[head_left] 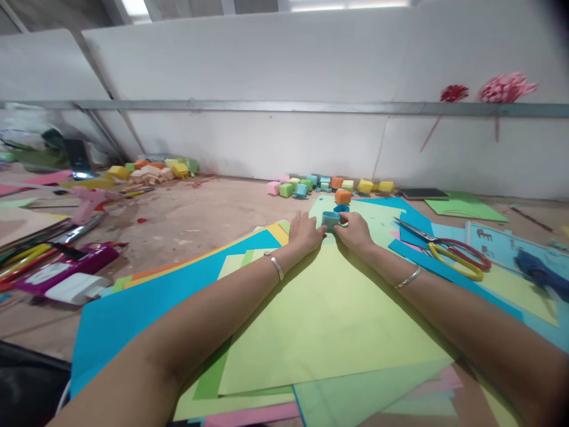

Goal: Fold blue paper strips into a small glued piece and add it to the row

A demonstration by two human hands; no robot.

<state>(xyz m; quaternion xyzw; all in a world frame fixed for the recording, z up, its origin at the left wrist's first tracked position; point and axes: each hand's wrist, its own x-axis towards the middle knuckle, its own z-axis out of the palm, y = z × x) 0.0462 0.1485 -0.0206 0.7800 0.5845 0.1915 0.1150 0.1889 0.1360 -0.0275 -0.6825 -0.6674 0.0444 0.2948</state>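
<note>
One blue box (341, 209), part-hidden behind teal box (329, 220)

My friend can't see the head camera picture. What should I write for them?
A person's left hand and right hand meet at a small open blue box over big coloured paper sheets. Scissors lie to the right, and little colourful cubes sit near the white wall.

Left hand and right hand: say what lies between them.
A small light-blue box lies between the left hand and the right hand, as the head view shows.
</note>
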